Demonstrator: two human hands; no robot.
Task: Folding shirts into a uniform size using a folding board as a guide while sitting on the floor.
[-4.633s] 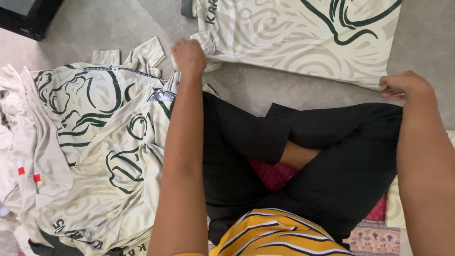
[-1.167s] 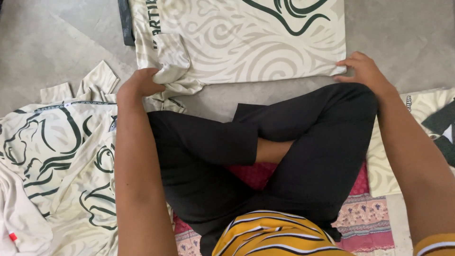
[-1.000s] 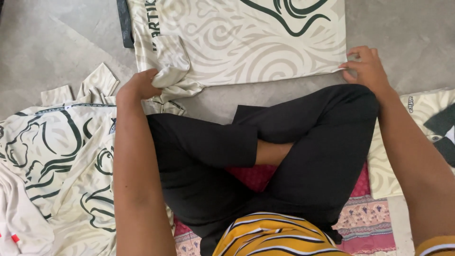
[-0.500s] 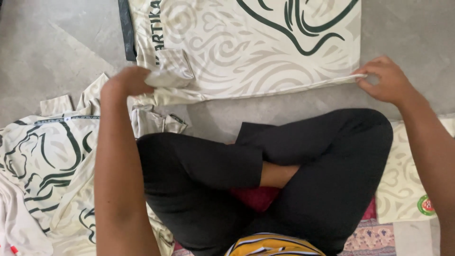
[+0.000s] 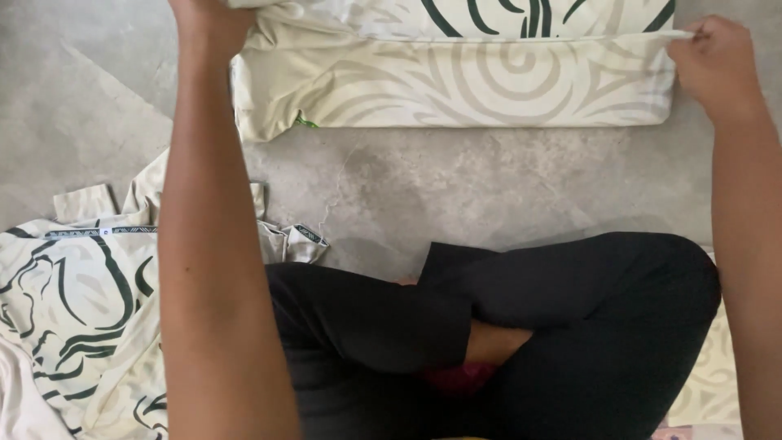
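A cream shirt (image 5: 456,77) with pale swirls and dark green lines lies on the grey floor ahead of me, its near part folded over away from me. My left hand (image 5: 208,18) grips the folded edge at the shirt's left end, at the top of the view. My right hand (image 5: 717,57) pinches the same edge at the right end. Both arms are stretched forward over my crossed legs in black trousers (image 5: 505,334).
A pile of similar cream and green shirts (image 5: 73,310) lies on the floor to my left. Another cream cloth (image 5: 717,383) shows beside my right knee. Bare grey concrete floor (image 5: 489,187) lies between my legs and the shirt.
Both hands have lifted the shirt's near edge and carried it away from me, folding the shirt over. The view has tilted forward.
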